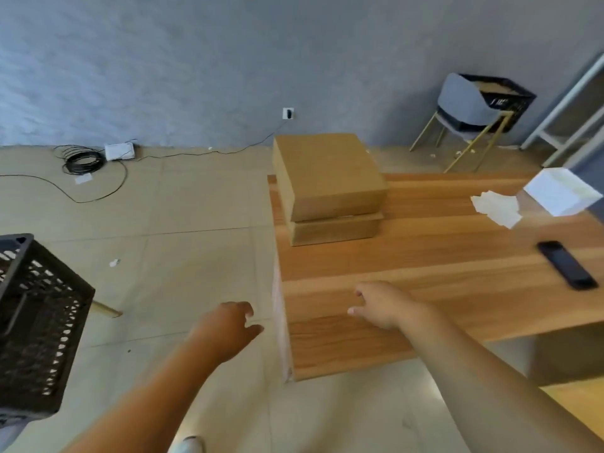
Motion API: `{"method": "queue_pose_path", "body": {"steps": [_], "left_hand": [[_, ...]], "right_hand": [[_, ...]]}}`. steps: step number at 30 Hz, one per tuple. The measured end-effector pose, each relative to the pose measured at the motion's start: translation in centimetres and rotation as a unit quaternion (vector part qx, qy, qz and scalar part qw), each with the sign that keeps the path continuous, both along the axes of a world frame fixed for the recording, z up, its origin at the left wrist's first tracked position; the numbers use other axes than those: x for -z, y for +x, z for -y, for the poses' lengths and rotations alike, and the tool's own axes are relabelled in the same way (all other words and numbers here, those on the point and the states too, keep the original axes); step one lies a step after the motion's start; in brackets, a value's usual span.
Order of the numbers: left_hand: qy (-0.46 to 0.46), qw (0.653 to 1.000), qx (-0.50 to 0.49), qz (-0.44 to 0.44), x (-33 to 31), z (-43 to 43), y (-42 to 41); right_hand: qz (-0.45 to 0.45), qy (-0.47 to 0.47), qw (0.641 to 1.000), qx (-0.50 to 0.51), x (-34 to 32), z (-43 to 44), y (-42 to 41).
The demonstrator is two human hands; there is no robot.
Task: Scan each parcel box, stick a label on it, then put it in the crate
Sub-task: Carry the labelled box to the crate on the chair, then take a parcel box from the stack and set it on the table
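We reached both empty hands, left point(228, 325) and right point(380, 305), grips spread, toward two stacked parcel boxes point(328, 178) at the tabletop point(425, 273) far corner. Next, probably: lift top box, scan it; crate point(39, 325) stood left.

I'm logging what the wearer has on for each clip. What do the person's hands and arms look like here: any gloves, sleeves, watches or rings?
Both arms are bare along all that shows, with no sleeve in view. The left hand and the right hand wear no gloves. No watch, bracelet or band shows at either wrist. The picture is too blurred to rule out a thin ring on the fingers.
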State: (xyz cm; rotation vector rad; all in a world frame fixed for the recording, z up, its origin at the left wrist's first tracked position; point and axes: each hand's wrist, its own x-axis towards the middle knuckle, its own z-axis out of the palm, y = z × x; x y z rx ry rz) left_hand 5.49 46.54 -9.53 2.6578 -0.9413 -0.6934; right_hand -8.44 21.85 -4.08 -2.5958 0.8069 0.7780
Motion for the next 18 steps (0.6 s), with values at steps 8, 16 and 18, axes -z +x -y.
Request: {"method": "queue_pose_path", "body": {"steps": [8,16,18], "left_hand": [[-0.055,0.997,-0.038,-0.029,0.2,7.9,-3.2],[-0.214,0.951,-0.221,-0.041,0.7,14.7,1.6],[-0.232,0.937,-0.258,-0.033,0.6,16.4,3.2]], "right_hand": [[0.032,-0.047,0.994,0.09,0.8,8.2,-5.0],[0.103,-0.032,0.987,0.122,1.2,15.4,1.0],[0.137,-0.015,0.98,0.14,1.1,17.0,3.3]]}}
